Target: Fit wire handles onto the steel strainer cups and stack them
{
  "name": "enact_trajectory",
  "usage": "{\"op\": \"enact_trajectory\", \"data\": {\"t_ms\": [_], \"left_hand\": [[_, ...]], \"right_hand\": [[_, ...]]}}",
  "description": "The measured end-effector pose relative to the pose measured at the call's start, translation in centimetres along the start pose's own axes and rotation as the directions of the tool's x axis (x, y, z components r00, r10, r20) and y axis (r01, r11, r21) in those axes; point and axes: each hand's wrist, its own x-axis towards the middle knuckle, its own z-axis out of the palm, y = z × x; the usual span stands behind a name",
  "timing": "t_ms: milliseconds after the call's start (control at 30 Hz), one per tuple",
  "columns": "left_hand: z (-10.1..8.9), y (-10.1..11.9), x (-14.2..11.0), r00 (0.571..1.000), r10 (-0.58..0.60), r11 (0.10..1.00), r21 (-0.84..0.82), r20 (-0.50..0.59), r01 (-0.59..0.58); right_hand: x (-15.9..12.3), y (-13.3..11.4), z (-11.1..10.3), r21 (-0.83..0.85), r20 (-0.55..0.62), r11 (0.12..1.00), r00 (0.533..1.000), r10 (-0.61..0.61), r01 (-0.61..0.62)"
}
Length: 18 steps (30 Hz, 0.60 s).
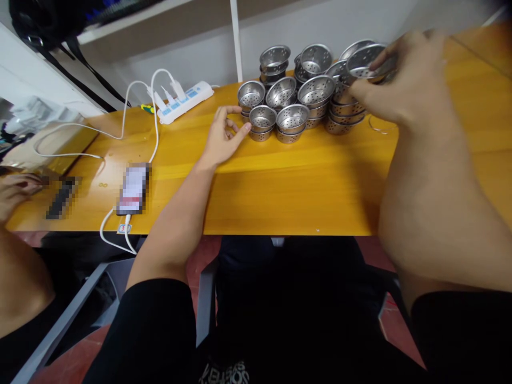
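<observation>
Perforated steel cups (294, 116) stand in several short stacks at the back of the table, their open tops facing up. My left hand (224, 134) rests at the left end of these stacks, fingers apart and holding nothing. Its thumb reaches the small front-left cup (263, 116), and its index finger comes up to the cup stack (251, 95) behind. At the right end, my right hand (412, 80) pinches the rim of a wider perforated steel cup (362, 61) above a tall stack (347, 110). Part of that cup is hidden behind the fingers.
A white power strip (186, 102) with plugged-in cables lies left of the cups. Nearer me, a phone (134, 189) is on a charging cable. Another person's hand (20, 186) is at the far left beside a dark device (62, 197). A shelf post (236, 40) rises behind.
</observation>
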Motion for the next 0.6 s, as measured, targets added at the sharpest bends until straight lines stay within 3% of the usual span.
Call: {"op": "enact_trajectory", "data": {"t_ms": [133,233,267,333,400,467,533,600], "left_hand": [[-0.3,0.7,-0.1,0.996,-0.084,0.996,-0.015,0.011,0.084],[-0.4,1.3,-0.1,0.991,-0.132,0.991,-0.03,-0.001,0.132],[-0.5,1.4,-0.1,0.99,-0.139,0.99,-0.032,-0.004,0.139],[-0.5,1.4,-0.1,0.99,-0.144,0.989,-0.027,-0.01,0.143],[-0.6,1.3,0.0,0.99,-0.14,0.99,-0.015,-0.019,0.14],[-0.7,1.1,0.0,0.991,-0.135,0.991,-0.001,-0.022,0.135],[-0.9,0.9,0.0,0.992,-0.127,0.992,0.01,-0.02,0.128],[-1.0,0.7,0.0,0.993,-0.117,0.993,0.022,-0.023,0.118]], "right_hand": [[-0.5,-1.0,-0.5,0.104,-0.03,0.994,0.999,-0.021,0.024],[-0.4,-0.9,-0.5,0.171,-0.16,0.976,0.981,-0.11,0.137],[-0.3,-1.0,-0.6,0.193,-0.238,0.956,0.956,-0.173,0.221],[-0.4,-1.9,-0.7,0.205,-0.396,0.882,0.86,-0.321,0.424],[-0.4,-3.7,-0.8,0.182,-0.459,0.797,0.767,-0.448,0.575],[-0.1,-6.2,-0.5,0.17,-0.36,0.772,0.768,-0.53,0.613],[0.9,-9.1,0.3,0.152,-0.145,0.817,0.83,-0.539,0.557],[2.7,-11.7,1.4,0.076,0.074,0.883,0.881,-0.468,0.463]]}}
